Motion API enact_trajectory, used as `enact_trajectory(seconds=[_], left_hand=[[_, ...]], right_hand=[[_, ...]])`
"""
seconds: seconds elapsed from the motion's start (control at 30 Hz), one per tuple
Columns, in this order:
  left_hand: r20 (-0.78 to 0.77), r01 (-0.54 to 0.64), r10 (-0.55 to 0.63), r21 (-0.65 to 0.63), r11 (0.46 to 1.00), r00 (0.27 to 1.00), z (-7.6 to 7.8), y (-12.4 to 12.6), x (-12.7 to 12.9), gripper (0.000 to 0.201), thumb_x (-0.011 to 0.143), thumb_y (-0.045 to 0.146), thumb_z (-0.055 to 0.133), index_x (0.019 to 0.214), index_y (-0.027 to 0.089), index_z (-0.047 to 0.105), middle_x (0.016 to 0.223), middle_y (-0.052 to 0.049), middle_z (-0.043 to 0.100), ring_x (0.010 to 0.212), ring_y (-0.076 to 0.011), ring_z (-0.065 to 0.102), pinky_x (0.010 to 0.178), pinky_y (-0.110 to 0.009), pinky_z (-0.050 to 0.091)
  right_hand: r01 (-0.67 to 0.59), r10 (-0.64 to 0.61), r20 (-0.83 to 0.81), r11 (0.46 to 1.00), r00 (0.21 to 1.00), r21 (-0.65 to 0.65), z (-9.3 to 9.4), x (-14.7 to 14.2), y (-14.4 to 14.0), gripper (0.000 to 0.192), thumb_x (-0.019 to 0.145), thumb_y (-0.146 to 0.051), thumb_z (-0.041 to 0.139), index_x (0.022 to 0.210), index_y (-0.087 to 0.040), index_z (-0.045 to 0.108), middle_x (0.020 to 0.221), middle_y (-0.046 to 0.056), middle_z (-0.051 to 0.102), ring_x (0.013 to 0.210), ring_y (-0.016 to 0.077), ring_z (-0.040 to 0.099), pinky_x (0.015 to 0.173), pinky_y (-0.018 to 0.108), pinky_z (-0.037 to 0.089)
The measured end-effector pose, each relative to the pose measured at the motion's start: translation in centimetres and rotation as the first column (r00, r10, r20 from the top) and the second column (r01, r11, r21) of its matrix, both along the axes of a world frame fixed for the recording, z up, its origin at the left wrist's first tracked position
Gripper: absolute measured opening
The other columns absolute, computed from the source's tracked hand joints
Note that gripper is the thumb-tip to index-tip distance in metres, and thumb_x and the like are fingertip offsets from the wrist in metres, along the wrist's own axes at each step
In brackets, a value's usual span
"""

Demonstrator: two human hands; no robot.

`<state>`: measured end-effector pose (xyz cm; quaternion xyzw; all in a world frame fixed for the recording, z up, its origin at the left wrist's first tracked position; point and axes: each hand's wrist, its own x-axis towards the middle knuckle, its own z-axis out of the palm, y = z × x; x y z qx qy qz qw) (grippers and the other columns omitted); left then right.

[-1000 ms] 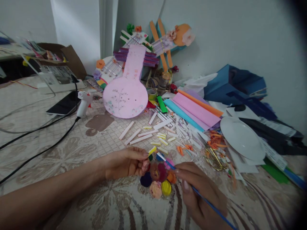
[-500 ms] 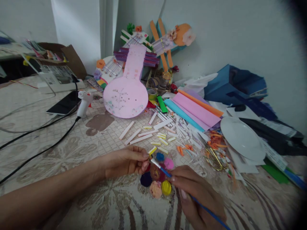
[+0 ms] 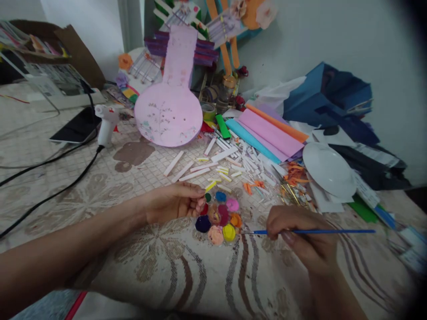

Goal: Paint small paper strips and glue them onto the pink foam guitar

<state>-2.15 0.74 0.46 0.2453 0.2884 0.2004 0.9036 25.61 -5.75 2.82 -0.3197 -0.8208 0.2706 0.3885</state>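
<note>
My left hand (image 3: 180, 200) is closed in a pinch at the left edge of a round paint palette (image 3: 218, 215). A small yellow-painted strip (image 3: 210, 186) sticks out from its fingertips. The palette's wells hold dark blue, peach, yellow, orange, pink, blue, green and red paint. My right hand (image 3: 300, 231) grips a blue-handled paintbrush (image 3: 336, 231), held nearly level. The brush's bristles point left and lie just right of the yellow and orange wells; whether they touch anything is unclear.
White and yellow-edged strips (image 3: 203, 166) lie scattered beyond the palette. Behind them stands a pink guitar-shaped craft (image 3: 168, 115). A glue gun (image 3: 106, 126) and its cord are at left. Coloured sheets (image 3: 270, 133), scissors (image 3: 292, 193) and a white plate (image 3: 328, 169) sit at right.
My right hand has drawn the paintbrush back and to the right, from by my left fingertips to the palette's right edge. My left hand keeps its pinch. The view has tilted down.
</note>
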Motion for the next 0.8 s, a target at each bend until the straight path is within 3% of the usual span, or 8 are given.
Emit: enact_trajectory(seconds=[0.13,0.3,0.8], left_hand=[[-0.01,0.019,-0.019,0.031,0.999,1.0,0.0,-0.1,0.1,0.018,0.078,0.02,0.065,0.063,0.012,0.06,0.063,-0.001,0.057,0.062,-0.0096,0.051,0.063,-0.021,0.042],[-0.009,0.037,-0.036,0.057,0.998,0.999,0.0,-0.1,0.1,0.019,0.078,0.02,0.063,0.061,0.012,0.059,0.063,-0.002,0.057,0.062,-0.01,0.051,0.061,-0.02,0.042],[-0.019,0.033,-0.032,0.058,0.998,0.999,-0.1,-0.1,0.3,0.02,0.076,0.02,0.065,0.06,0.012,0.058,0.062,-0.002,0.057,0.061,-0.0096,0.05,0.061,-0.021,0.04]], right_hand=[[0.001,-0.008,0.141,0.999,0.99,0.047,-0.1,-0.6,-0.1,0.015,0.079,-0.01,0.044,0.08,-0.018,0.057,0.065,0.002,0.059,0.061,0.0144,0.058,0.056,0.03,0.044],[-0.002,-0.014,0.192,0.997,0.981,0.08,-0.1,-1.3,-0.1,0.015,0.078,-0.011,0.045,0.078,-0.018,0.057,0.066,0.001,0.061,0.063,0.0137,0.06,0.058,0.029,0.045],[-0.031,0.014,0.206,0.996,0.979,0.08,-0.3,-1.8,-0.3,0.017,0.077,-0.012,0.044,0.081,-0.019,0.058,0.069,0.001,0.063,0.064,0.0141,0.061,0.059,0.031,0.048]])
